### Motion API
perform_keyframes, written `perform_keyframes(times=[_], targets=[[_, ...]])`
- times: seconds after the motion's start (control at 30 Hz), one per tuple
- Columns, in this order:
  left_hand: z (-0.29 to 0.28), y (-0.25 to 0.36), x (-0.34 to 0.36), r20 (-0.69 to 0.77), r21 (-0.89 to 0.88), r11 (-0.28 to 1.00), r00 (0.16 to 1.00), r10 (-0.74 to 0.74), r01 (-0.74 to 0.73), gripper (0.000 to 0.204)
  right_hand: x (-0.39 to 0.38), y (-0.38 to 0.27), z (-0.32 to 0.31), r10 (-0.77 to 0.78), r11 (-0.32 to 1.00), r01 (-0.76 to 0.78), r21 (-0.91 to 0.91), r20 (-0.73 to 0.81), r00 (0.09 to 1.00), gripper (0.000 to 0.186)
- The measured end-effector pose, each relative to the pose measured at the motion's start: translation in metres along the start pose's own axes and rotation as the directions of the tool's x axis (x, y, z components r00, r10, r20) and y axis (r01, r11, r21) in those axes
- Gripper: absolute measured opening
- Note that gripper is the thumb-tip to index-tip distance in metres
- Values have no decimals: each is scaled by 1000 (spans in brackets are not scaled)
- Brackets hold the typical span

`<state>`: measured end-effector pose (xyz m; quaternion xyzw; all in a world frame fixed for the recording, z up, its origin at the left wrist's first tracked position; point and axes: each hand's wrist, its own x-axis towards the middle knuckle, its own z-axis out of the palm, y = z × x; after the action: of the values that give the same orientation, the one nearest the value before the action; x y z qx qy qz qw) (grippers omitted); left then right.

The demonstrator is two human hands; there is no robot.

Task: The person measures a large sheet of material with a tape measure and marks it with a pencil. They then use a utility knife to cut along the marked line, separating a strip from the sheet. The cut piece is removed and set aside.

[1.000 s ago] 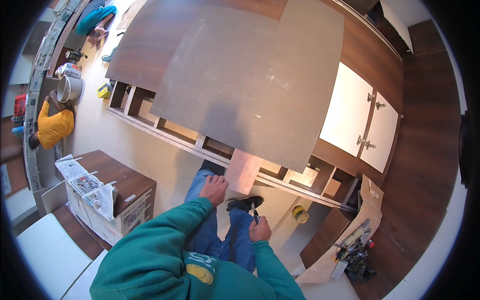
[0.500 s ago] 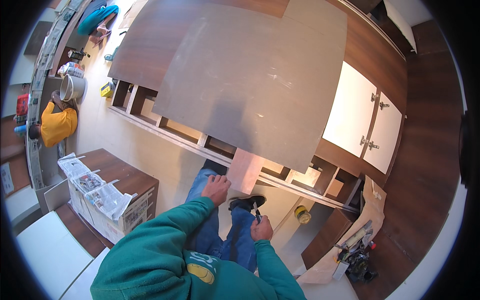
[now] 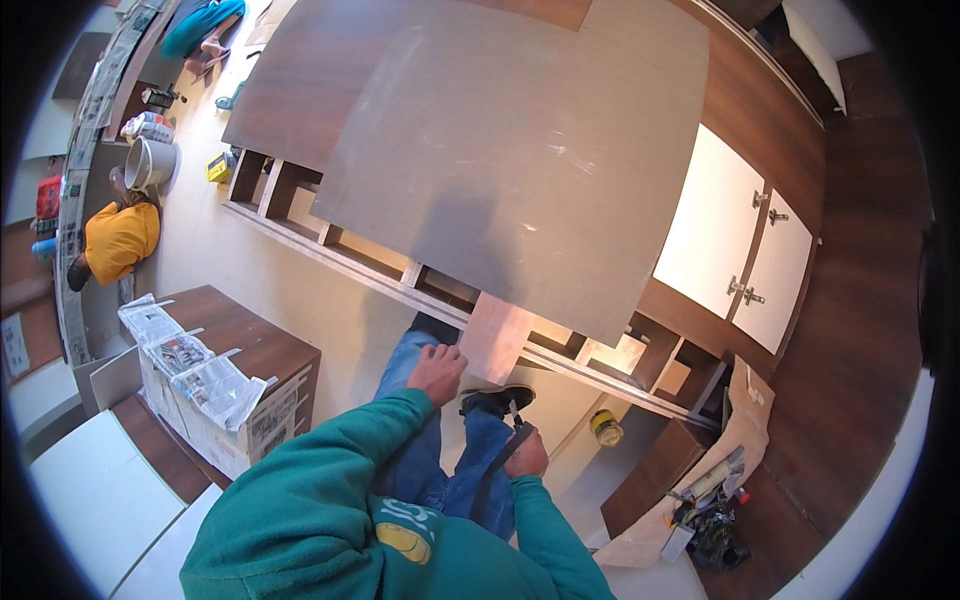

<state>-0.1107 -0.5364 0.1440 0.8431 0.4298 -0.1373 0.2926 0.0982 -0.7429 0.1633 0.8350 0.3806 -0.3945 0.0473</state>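
My left hand [image 3: 436, 374] is closed, its fingers curled beside the left edge of a pinkish strip [image 3: 494, 340] that juts out from under a large grey-brown sheet [image 3: 520, 180]. Whatever those fingers hold, if anything, is hidden. My right hand [image 3: 527, 457] grips a dark-handled tool [image 3: 518, 424] with a narrow pale tip, above my jeans and near my shoe. A long dark band runs down-left from this hand; I cannot tell whether it belongs to the tool. Under the sheet lies a brown panel on an open wooden frame [image 3: 385, 280] with compartments.
A yellow-labelled tin [image 3: 605, 428] stands on the floor to the right. Tools [image 3: 715, 530] lie beyond it on brown paper. White doors with hinges [image 3: 707, 225] lie farther right. A newspaper-covered cabinet [image 3: 255, 330] stands left. A person in yellow [image 3: 122, 242] sits near a bucket [image 3: 150, 163].
My right hand has turned the tool, and the dark band now shows beside it. My left hand stays by the pinkish strip. The view has shifted slightly.
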Motion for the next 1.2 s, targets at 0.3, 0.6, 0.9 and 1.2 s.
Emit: perform_keyframes(times=[0.3,0.6,0.9,1.2], targets=[[6,0,1,-24,32,999,1000,-11,12,27,7,-5,-7,32,999,-32,18,19,999,32],[7,3,2,-25,20,1000,1000,-18,19,26,8,-6,-10,57,998,-57,8,29,998,33],[7,5,1,-6,8,1000,1000,-15,15,28,8,-6,-9,74,997,-73,11,-10,997,32],[9,7,3,32,47,998,999,-41,40,28,12,-7,-14,85,996,-85,21,15,996,34]])
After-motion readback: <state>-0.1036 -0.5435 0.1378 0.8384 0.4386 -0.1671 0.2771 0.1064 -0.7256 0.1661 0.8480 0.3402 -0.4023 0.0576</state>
